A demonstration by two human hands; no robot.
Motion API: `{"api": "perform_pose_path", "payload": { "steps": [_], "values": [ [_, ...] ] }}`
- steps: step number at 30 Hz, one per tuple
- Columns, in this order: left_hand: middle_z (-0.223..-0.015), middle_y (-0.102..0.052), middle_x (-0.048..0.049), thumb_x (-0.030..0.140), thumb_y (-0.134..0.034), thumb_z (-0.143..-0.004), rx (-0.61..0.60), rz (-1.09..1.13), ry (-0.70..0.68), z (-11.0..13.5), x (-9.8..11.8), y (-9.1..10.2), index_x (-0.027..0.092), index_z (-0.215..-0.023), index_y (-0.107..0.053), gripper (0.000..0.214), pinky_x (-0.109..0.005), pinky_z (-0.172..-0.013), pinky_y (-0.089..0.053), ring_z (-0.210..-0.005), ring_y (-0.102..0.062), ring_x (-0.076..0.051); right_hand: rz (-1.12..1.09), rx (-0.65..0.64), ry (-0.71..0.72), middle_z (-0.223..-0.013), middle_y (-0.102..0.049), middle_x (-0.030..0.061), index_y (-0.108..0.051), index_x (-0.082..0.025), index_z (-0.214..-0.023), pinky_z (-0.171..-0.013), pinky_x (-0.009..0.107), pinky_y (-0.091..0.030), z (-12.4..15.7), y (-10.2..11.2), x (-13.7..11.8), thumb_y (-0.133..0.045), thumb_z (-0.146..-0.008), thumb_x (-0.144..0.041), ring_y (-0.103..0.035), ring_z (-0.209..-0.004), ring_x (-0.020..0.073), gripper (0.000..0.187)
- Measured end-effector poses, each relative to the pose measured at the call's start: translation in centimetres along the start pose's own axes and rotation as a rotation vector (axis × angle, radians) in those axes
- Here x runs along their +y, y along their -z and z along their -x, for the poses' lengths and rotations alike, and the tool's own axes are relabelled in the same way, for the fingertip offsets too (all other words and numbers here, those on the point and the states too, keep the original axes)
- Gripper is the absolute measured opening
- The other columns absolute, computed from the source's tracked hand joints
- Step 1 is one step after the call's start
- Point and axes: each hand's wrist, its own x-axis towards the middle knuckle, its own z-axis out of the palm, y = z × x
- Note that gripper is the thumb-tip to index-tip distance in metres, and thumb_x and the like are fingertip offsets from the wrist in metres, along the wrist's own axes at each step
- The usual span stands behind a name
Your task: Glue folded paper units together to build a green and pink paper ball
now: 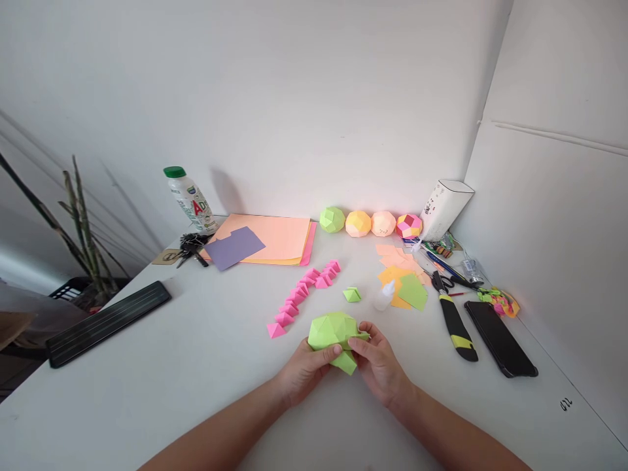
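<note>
Bare hands, nearest, close together around a green model: the left hand clasps its lower left side, thumb on top; the right hand pinches a flap at its right end. The model sits between them, longer side to side, both hands equally near. Left to right from the model: bottle far behind left, capped, contents hidden; pink pieces in a slanting row behind left; squeeze bottle behind right, fill unclear; white box far behind right, inside unseen.
</note>
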Motion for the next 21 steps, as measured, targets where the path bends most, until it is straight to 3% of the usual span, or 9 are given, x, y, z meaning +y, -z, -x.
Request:
{"api": "perform_pose_path", "payload": {
  "steps": [4,8,10,15,21],
  "values": [
    [-0.122,-0.06,-0.0165,0.034,-0.071,-0.075,-0.083,0.049,-0.063,-0.1,0.2,-0.1,0.014,-0.117,-0.06,0.047,-0.046,-0.099,-0.037,-0.116,-0.052,-0.033,0.062,0.025,0.009,-0.071,-0.064,-0.0038,-0.048,-0.024,-0.089,-0.063,0.027,-0.042,-0.1,0.4,-1.4,-0.084,-0.056,-0.025,-0.059,-0.066,0.0149,0.049],
    [-0.127,-0.055,-0.0152,0.037,-0.074,-0.07,0.121,0.08,-0.05,-0.2,0.4,0.3,0.021,-0.119,-0.056,0.055,-0.049,-0.096,-0.039,-0.116,-0.052,-0.033,0.221,-0.012,-0.054,-0.074,-0.065,-0.0031,-0.051,-0.024,-0.095,-0.06,0.028,-0.043,0.0,1.1,-2.7,-0.081,-0.056,-0.024,-0.06,-0.066,0.0159,0.05],
    [-0.125,-0.055,-0.013,0.033,-0.078,-0.066,0.165,0.031,-0.029,-0.1,0.5,0.4,0.024,-0.121,-0.054,0.061,-0.048,-0.094,-0.041,-0.112,-0.055,-0.032,0.321,-0.064,-0.101,-0.074,-0.065,-0.0023,-0.053,-0.023,-0.099,-0.059,0.028,-0.042,0.1,1.4,-3.0,-0.078,-0.058,-0.022,-0.06,-0.065,0.0163,0.048],
    [-0.114,-0.063,-0.0114,0.025,-0.082,-0.058,0.027,-0.111,0.053,0.3,0.7,0.2,0.021,-0.111,-0.061,0.057,-0.044,-0.088,-0.044,-0.105,-0.059,-0.031,0.489,-0.164,-0.143,-0.07,-0.065,-0.0027,-0.057,-0.023,-0.104,-0.057,0.026,-0.041,0.5,1.6,-3.5,-0.072,-0.06,-0.015,-0.058,-0.061,0.0148,0.047],
    [-0.112,-0.064,-0.0137,0.023,-0.079,-0.064,0.013,0.011,0.113,0.0,0.7,0.9,0.019,-0.111,-0.059,0.051,-0.044,-0.084,-0.046,-0.1,-0.061,-0.03,0.439,-0.269,-0.196,-0.087,-0.068,0.0022,-0.051,-0.023,-0.117,-0.072,0.032,-0.045,0.9,1.1,-4.4,-0.077,-0.062,-0.021,-0.062,-0.079,0.0188,0.061]
  ]
}}
